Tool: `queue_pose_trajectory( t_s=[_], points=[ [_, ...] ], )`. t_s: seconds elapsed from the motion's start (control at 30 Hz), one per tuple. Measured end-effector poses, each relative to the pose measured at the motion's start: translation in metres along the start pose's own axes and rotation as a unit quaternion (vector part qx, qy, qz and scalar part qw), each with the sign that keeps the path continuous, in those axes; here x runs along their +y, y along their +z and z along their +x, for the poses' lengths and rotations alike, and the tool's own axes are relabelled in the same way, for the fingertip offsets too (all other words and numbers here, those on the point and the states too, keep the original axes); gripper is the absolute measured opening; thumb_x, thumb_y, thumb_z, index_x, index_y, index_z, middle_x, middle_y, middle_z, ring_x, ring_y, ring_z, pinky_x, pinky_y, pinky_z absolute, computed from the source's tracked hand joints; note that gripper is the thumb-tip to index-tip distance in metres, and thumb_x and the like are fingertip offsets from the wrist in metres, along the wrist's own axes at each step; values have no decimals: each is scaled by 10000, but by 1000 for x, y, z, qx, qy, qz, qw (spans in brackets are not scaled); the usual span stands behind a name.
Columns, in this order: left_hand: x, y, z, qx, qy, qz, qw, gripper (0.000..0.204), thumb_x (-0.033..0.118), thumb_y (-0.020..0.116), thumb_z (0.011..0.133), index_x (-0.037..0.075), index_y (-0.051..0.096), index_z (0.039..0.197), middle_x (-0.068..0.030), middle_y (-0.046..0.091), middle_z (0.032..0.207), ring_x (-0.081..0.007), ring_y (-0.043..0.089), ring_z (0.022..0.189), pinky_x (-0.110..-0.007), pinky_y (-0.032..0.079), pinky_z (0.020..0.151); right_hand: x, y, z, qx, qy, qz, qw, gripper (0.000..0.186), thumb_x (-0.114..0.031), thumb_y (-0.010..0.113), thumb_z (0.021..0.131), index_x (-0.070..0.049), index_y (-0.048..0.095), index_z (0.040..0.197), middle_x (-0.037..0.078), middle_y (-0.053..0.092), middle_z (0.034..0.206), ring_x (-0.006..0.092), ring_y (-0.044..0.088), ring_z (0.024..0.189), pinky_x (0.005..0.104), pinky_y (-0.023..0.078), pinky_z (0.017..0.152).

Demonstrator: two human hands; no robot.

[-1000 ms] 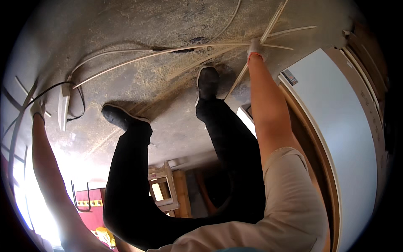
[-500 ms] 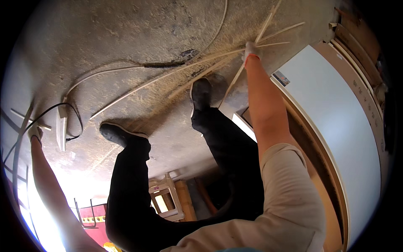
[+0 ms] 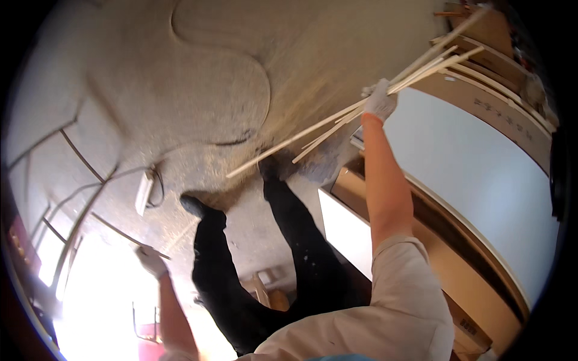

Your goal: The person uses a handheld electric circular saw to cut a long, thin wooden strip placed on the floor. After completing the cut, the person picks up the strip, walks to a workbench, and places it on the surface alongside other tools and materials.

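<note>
My right hand (image 3: 380, 101), in a pale glove with an orange cuff, is closed round a loose bundle of thin wooden strips (image 3: 295, 141). The strips stick out on both sides of the fist, tilted up to the right, and are raised off the floor. Lower left, my gloved left hand (image 3: 150, 261) grips one short thin wooden stick (image 3: 120, 231) near its end. Bright light behind washes out part of that hand.
A cable (image 3: 269, 90) curls over the dusty concrete floor to a white power strip (image 3: 144, 191). Dark metal frames (image 3: 81, 155) stand at the left. On the right are a large pale-blue panel (image 3: 475, 150) and cardboard boxes (image 3: 343, 186). My shoes (image 3: 192, 206) are on the floor.
My right hand has lifted the strips off the floor and gathered them closer together. The left hand has moved right and nearer my body with its stick. My legs appear straighter and the floor farther away.
</note>
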State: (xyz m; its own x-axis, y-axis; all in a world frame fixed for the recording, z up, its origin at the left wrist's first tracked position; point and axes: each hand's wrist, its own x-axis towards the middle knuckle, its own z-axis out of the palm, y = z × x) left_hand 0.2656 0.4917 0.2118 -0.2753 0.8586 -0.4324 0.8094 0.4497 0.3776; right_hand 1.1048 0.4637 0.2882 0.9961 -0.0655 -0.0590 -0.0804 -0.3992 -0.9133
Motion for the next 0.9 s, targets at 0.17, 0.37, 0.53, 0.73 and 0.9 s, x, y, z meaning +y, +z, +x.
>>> queue_pose_trajectory(
  t_s=[0.17,0.37,0.53,0.73,0.9],
  points=[
    [304,-47,-178,-123,110,-193,967,223,141,571,1071,5,638,1235,-54,629,948,-141,608,832,-307,534,714,-233,-51,-5,-144,-98,-194,965,364,-415,678,1010,-52,701,992,92,685,772,201,673,708,395,527,640],
    [683,-84,-332,-178,292,-300,891,248,83,595,1002,-16,665,1218,-190,705,1013,-286,698,971,-378,542,893,-468,-119,-47,-441,-157,-25,884,388,-384,795,912,-63,759,1128,131,741,882,198,711,831,380,557,749],
    [847,-110,-408,-232,447,-191,843,271,168,650,1019,-5,676,1225,-205,731,1070,-292,741,971,-375,566,864,-524,-161,11,-396,-213,-42,892,375,-376,761,914,-55,757,1107,144,759,909,211,734,855,380,571,779],
    [881,-101,-359,-334,548,-81,762,352,238,650,1017,16,682,1287,-212,720,1237,-376,686,1175,-421,546,1000,-507,-196,164,-323,-147,-105,929,338,-352,636,1014,-45,725,1124,148,732,897,265,716,833,407,553,758],
    [808,-62,-201,-238,348,170,891,408,368,612,981,46,739,1195,-263,721,1203,-438,672,1171,-492,525,1014,-392,-222,310,-194,-169,-172,951,372,-373,575,1074,-44,692,1202,146,700,888,204,662,812,388,541,774]
  ],
)
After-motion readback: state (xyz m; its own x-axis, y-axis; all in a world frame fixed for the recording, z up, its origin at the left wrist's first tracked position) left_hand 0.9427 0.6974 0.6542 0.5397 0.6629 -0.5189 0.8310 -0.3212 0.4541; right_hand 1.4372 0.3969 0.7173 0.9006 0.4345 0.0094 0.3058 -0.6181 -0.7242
